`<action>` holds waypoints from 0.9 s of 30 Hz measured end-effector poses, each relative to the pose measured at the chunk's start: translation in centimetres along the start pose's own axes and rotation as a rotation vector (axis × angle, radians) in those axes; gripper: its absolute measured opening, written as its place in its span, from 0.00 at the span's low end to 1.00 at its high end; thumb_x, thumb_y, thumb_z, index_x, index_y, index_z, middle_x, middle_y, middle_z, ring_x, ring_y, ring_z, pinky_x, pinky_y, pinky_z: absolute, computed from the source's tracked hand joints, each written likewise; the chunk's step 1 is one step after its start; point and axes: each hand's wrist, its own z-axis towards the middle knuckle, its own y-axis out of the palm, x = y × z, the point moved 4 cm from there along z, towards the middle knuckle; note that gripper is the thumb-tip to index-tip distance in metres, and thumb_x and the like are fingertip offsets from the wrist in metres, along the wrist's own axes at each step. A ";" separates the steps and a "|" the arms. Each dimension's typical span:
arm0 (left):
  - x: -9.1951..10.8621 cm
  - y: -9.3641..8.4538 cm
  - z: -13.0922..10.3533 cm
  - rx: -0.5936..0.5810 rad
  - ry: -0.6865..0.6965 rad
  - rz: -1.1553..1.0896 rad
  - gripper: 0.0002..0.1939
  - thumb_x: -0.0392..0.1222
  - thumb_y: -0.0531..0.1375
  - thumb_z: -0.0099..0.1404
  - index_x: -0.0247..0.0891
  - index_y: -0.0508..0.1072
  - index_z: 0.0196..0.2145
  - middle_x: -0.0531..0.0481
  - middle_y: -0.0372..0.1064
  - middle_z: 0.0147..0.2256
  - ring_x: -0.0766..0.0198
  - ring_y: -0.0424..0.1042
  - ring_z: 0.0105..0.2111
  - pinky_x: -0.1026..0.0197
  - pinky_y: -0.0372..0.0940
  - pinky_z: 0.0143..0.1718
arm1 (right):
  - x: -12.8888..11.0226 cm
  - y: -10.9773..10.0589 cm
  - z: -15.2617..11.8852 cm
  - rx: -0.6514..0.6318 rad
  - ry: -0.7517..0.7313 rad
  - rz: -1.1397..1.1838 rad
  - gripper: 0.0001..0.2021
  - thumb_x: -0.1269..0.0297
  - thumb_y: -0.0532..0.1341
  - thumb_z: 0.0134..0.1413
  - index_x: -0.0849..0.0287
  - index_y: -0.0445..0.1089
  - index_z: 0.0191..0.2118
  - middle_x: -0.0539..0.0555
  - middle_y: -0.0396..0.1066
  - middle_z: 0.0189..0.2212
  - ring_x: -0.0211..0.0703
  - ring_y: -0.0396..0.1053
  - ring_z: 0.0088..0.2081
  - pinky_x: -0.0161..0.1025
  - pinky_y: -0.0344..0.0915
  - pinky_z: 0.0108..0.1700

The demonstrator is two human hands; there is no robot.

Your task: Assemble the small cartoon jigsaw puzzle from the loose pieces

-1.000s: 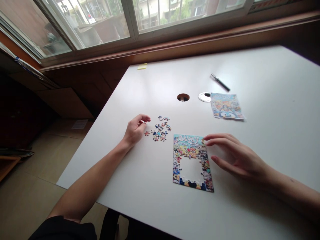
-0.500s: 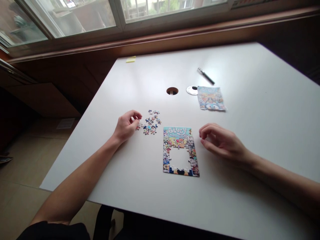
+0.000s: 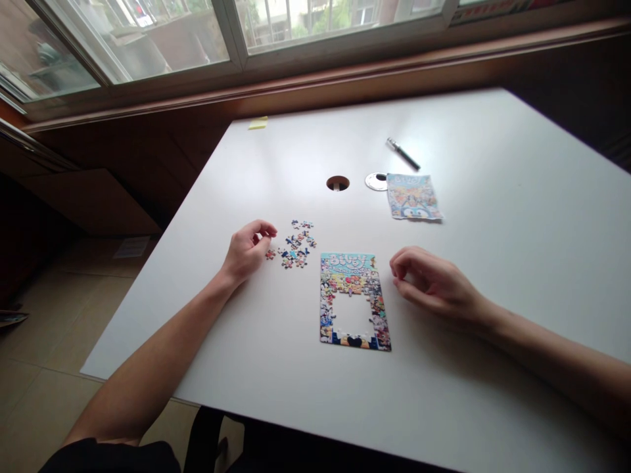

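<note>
My left hand [image 3: 248, 249] rests on the table beside a loose cluster of jigsaw pieces [image 3: 296, 255]. Its fingers are loosely curled, with a gap between thumb and fingertips and nothing visible in them. One reddish piece [image 3: 270, 254] lies close under the thumb. Right of the cluster is a partly assembled jigsaw puzzle [image 3: 345, 281], a colourful cartoon picture whose lower middle is an open gap showing white table. Just right of the puzzle, my right hand [image 3: 434, 284] lies on its side, fingers bent and thumb slightly apart, holding nothing that I can see.
A crumpled printed sheet [image 3: 415, 197] with a similar picture lies on the white table [image 3: 236, 368], overlapping a round metal cover [image 3: 375, 182]. Nearby are a cable hole [image 3: 338, 183] and a dark pen [image 3: 403, 154]. A yellow sticky note [image 3: 257, 123] marks the back edge, below a window.
The camera view has shifted slightly, so everything sits a little lower in the picture. Both hands, the puzzle and the loose pieces keep their places on the table.
</note>
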 end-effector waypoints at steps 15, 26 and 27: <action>1.5 -3.3 0.3 -0.361 0.299 0.349 0.09 0.34 0.57 0.63 0.39 0.76 0.38 0.48 0.72 0.36 0.65 0.68 0.32 0.64 0.63 0.32 | 1.3 0.2 -0.4 -0.046 0.010 0.082 0.08 0.73 0.60 0.55 0.53 0.63 0.36 0.53 0.68 0.33 0.45 0.66 0.34 0.41 0.64 0.36; 4.0 -1.2 -1.3 -0.434 0.575 0.524 0.07 0.43 0.61 0.66 0.41 0.77 0.33 0.47 0.74 0.35 0.59 0.69 0.37 0.56 0.65 0.40 | 1.4 0.2 -0.6 -0.074 0.026 0.071 0.08 0.72 0.60 0.56 0.52 0.62 0.37 0.54 0.67 0.35 0.45 0.66 0.34 0.42 0.65 0.36; 4.1 -1.0 -1.4 -0.424 0.579 0.539 0.08 0.44 0.61 0.66 0.41 0.77 0.32 0.47 0.74 0.35 0.58 0.69 0.37 0.56 0.64 0.40 | 1.4 0.2 -0.6 -0.075 0.025 0.072 0.08 0.72 0.61 0.56 0.52 0.63 0.37 0.54 0.67 0.35 0.45 0.67 0.34 0.41 0.65 0.36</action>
